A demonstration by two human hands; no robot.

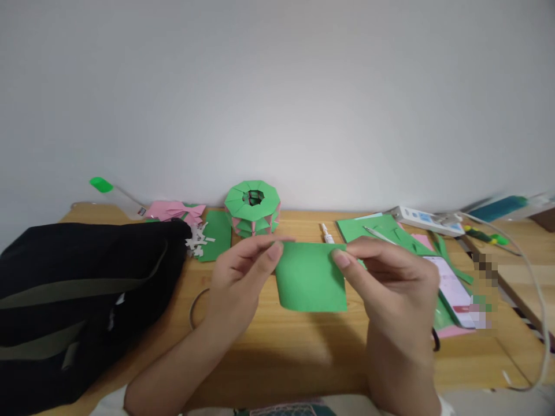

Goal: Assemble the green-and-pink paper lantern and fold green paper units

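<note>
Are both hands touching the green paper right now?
Touching. The head view shows the left hand and right hand each pinching an upper corner of the green paper.

A pale grey wall (pixel 329 104), brightest near its middle, rises behind a wooden table (pixel 277 352).

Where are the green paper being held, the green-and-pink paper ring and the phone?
Green paper (pixel 310 278), head view: middle of its face.
Paper ring (pixel 251 212), head view: front of its green top.
Phone (pixel 450 290), head view: middle of the screen.
</note>
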